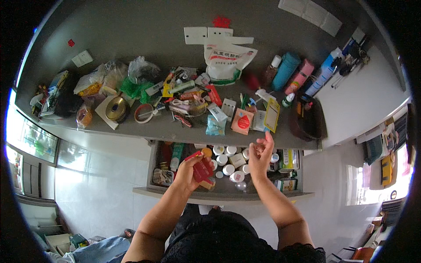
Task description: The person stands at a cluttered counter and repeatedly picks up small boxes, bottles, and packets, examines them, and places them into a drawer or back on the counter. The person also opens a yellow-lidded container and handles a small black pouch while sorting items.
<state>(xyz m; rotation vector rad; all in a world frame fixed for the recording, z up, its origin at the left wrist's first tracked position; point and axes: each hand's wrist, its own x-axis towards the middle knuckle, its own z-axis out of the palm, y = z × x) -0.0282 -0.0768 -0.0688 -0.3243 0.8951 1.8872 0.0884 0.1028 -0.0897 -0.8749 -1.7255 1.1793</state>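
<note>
Found red packet [203, 172] gripped by fingers of left hand [187, 171] above drawer [223, 197], left half, extending rightward from them, long axis unclear; noted right hand [262, 158] farther off, fingers loosely parted, apparently empty.

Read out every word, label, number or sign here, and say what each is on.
I won't copy the wording, but print shows on these:
White plastic pouch at the back: red and dark lettering.
Flat dark-red packet in the left hand: paler marks, too blurred to read.
Pink square sachet with a red drop shape: print too small.
Round white plastic bottles in the drawer: labels too small.
</note>
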